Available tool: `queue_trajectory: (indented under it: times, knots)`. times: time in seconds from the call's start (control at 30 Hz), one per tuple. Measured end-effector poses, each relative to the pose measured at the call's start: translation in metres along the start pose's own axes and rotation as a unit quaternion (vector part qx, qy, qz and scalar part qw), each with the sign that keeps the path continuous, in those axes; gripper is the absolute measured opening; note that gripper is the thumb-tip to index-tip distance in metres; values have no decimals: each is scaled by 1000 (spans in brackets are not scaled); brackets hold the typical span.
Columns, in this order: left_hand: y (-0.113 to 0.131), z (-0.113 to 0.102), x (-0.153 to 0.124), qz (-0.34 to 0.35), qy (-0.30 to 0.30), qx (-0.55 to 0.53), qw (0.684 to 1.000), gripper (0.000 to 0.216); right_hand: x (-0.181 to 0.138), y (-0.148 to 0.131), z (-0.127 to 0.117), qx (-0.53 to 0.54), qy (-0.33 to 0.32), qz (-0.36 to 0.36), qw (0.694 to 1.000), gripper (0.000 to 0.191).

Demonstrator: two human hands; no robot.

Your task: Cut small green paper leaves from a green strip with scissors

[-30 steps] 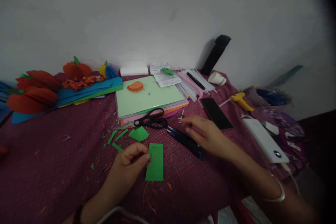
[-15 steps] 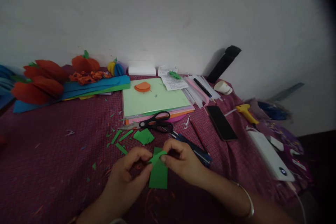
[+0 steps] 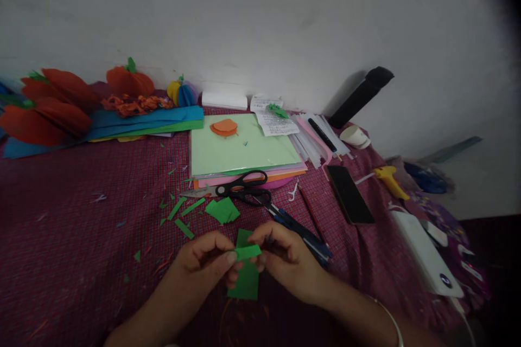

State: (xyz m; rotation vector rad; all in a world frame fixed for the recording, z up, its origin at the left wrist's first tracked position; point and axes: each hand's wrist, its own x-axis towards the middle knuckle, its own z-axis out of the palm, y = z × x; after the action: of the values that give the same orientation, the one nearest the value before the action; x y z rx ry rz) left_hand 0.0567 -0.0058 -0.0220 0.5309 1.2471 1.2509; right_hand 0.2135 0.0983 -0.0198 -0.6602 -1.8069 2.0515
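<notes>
A short green paper strip [image 3: 248, 252] is stretched between my two hands, above a larger green paper rectangle [image 3: 244, 284] on the cloth. My left hand [image 3: 203, 263] pinches the strip's left end between thumb and fingers. At the other end, the thumb and fingers of my right hand [image 3: 291, 263] close around the strip; their exact contact is partly hidden. Just beyond the hands lie a small stack of green paper pieces [image 3: 222, 211] and several narrow green offcuts [image 3: 184, 228]. Black-handled scissors [image 3: 240, 188] rest behind them, near a blue cutter-like tool [image 3: 301, 233].
Coloured sheets [image 3: 244, 152] with an orange paper cutout [image 3: 223, 127] lie at the back. Orange paper pumpkins [image 3: 49, 119] stand left. Rightward are a phone [image 3: 350, 195], a yellow glue gun [image 3: 391, 180], a white power bank [image 3: 425, 255] and a red pencil [image 3: 311, 209].
The green strip has turned from slanted and curved to nearly level, its face now showing. Both hands have shifted slightly, and the whole view has moved a little.
</notes>
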Motion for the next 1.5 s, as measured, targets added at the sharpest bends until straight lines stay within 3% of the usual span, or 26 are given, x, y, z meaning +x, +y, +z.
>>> queue_trajectory:
  times: [0.07,0.17,0.37,0.6,1.0,1.13,1.27,1.4,1.5]
  knots:
    - [3,1,0,3,5,14,1000,26,-1,-2,-1,36,-15,6,999,16]
    - [2,3,0,-46,-3,-38,998,29,-3,-3,-2,57,-30,0,998,21]
    - [-7,5,-4,-133,-78,-167,974,31,-4,0,-2,51,-75,-1,996,36]
    - [-14,7,-5,-169,-127,-199,957,31,-3,-3,2,38,-75,-13,996,26]
    - [-16,8,-6,-182,-131,-198,954,32,-5,-1,4,0,-67,-19,998,24]
    - [-17,9,-5,-157,-124,-149,968,36,-4,-3,7,0,-43,2,999,13]
    - [-11,10,-6,-72,-76,-44,993,31,-1,-6,7,-36,-5,-8,999,10]
    - [-3,12,-7,-12,-21,49,999,16,-1,-5,3,-138,16,5,990,5]
    - [-3,12,-9,33,-4,121,992,10,-3,-4,1,-236,8,-30,971,12]
